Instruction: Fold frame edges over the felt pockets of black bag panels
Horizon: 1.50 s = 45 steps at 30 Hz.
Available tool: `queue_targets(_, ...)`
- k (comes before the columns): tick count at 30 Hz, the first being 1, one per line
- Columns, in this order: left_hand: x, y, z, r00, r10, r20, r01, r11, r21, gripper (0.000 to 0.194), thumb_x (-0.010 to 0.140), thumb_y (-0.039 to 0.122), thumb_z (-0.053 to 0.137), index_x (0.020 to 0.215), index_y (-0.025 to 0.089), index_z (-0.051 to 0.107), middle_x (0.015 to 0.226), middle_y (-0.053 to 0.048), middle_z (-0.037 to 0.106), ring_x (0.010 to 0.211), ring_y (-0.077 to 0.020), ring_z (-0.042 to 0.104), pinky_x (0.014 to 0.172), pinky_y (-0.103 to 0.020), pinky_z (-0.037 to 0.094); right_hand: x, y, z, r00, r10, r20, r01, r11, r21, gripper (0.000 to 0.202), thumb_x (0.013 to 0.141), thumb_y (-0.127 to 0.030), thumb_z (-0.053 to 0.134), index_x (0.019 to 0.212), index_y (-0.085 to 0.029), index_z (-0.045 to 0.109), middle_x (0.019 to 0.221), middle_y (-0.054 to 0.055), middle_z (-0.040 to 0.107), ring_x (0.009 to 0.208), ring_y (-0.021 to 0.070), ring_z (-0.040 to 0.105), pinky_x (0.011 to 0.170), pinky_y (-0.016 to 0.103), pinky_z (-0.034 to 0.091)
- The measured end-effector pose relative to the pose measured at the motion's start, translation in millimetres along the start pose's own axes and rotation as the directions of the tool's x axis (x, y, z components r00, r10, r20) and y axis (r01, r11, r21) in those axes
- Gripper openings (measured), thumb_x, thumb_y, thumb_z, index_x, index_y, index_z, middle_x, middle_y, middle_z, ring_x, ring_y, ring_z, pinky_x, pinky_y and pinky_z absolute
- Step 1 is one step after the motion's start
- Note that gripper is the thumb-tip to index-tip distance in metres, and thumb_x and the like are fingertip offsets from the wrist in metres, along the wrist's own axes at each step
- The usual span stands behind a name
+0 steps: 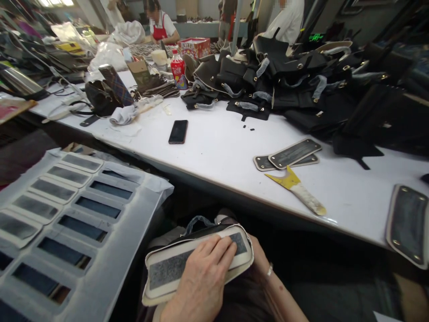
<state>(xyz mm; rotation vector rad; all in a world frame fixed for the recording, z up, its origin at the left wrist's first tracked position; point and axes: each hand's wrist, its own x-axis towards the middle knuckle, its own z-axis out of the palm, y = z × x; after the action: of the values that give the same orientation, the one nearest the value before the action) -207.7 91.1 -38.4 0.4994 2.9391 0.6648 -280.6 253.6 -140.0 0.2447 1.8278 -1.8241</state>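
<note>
Head view: the bag [182,250] is lying on the lap, just below the tabletop's [217,147] near edge. The left hand [209,264] is flattening across its grey strip [167,270], grip released; the right hand [256,254] is hiding its fingers behind the bag's edge, grip impossible to tell.

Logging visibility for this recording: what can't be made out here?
All in the head view:
Fingers of the right hand: hidden behind the handbag.
Part of the grey-and-cream panel: covered by the left hand.
Full extent of the slotted tray: cut off by the left and bottom edges.
Lettering on the red-labelled bottle: too small and blurred.
</note>
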Motion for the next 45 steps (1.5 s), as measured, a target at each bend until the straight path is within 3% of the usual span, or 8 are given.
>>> queue_targets(3,-7,0,2.2,0.998,0.011,-0.063,-0.011,1.0,-0.004,0.042,0.095,0.023,0.045,0.136,0.022,0.048,0.14,0.002,0.055,0.127,-0.0181,0.049,0.111,-0.031,0.041,-8,-23,-14,0.996,-0.089,-0.027,0.086,0.992,-0.094,0.057,0.077,-0.07,0.058,0.091,-0.017,0.073,0.108,0.013,0.069,0.105,0.0289,0.061,0.092,0.035,0.048)
queue_targets(7,-10,0,-1.4,0.996,-0.007,-0.088,0.002,0.998,-0.056,0.041,0.096,0.022,0.043,0.136,0.022,0.049,0.142,0.002,0.054,0.13,-0.0157,0.048,0.114,-0.029,0.038,-13,-76,-17,0.914,-0.298,0.275,0.379,0.869,-0.319,0.044,0.087,-0.053,0.06,0.116,-0.02,0.067,0.115,0.009,0.066,0.103,0.0224,0.062,0.092,0.032,0.048)
queue_targets(13,-10,-1,-3.8,0.997,-0.045,-0.06,0.036,0.988,-0.151,0.04,0.098,0.025,0.037,0.137,0.022,0.048,0.141,0.001,0.055,0.132,-0.0157,0.045,0.116,-0.03,0.035,3,-125,6,0.558,-0.217,0.801,0.83,0.161,-0.534,0.023,0.097,-0.022,0.047,0.103,-0.015,0.068,0.091,0.008,0.066,0.08,0.0173,0.06,0.069,0.028,0.046)
queue_targets(18,-11,-2,-3.3,0.997,-0.028,-0.068,0.016,0.985,-0.174,0.039,0.099,0.026,0.037,0.137,0.022,0.047,0.144,0.0,0.051,0.136,-0.0146,0.04,0.118,-0.029,0.03,9,-124,13,0.392,-0.076,0.917,0.873,-0.285,-0.396,0.014,0.087,-0.005,0.049,0.085,-0.013,0.059,0.082,0.007,0.059,0.068,0.0185,0.052,0.053,0.031,0.031)
queue_targets(26,-7,-3,-7.3,0.999,-0.04,-0.016,0.036,0.982,-0.183,0.035,0.094,0.023,0.044,0.129,0.022,0.049,0.139,0.0,0.055,0.125,-0.02,0.048,0.111,-0.036,0.04,15,-110,20,0.522,-0.394,0.756,0.808,-0.054,-0.586,0.026,0.098,-0.015,0.033,0.08,-0.014,0.053,0.075,0.005,0.054,0.068,0.0146,0.05,0.064,0.028,0.038)
queue_targets(35,-7,-4,-1.8,0.993,-0.017,-0.116,-0.004,0.984,-0.178,0.029,0.095,0.022,0.042,0.122,0.019,0.052,0.132,-0.004,0.057,0.124,-0.0206,0.049,0.111,-0.034,0.037,-3,-134,21,0.679,-0.249,0.691,0.714,0.445,-0.54,0.026,0.095,-0.032,0.049,0.084,-0.016,0.067,0.082,0.004,0.061,0.074,0.0135,0.055,0.067,0.025,0.042)
queue_targets(39,-12,-3,2.9,0.991,-0.018,-0.13,-0.003,0.987,-0.163,0.028,0.094,0.021,0.045,0.12,0.02,0.053,0.123,-0.002,0.061,0.115,-0.0201,0.053,0.104,-0.033,0.042,6,-147,44,0.605,-0.138,0.784,0.782,0.288,-0.553,0.018,0.086,-0.027,0.061,0.096,-0.017,0.072,0.084,0.004,0.064,0.071,0.0131,0.057,0.065,0.024,0.04)
queue_targets(45,-15,-4,4.3,0.993,-0.019,-0.117,-0.003,0.983,-0.185,0.033,0.095,0.02,0.042,0.127,0.02,0.05,0.125,-0.003,0.061,0.114,-0.0207,0.054,0.103,-0.035,0.044,25,-147,73,0.365,-0.007,0.931,0.913,0.199,-0.356,0.015,0.077,-0.012,0.057,0.063,-0.015,0.061,0.067,0.0,0.053,0.057,0.0093,0.039,0.056,0.025,0.029)
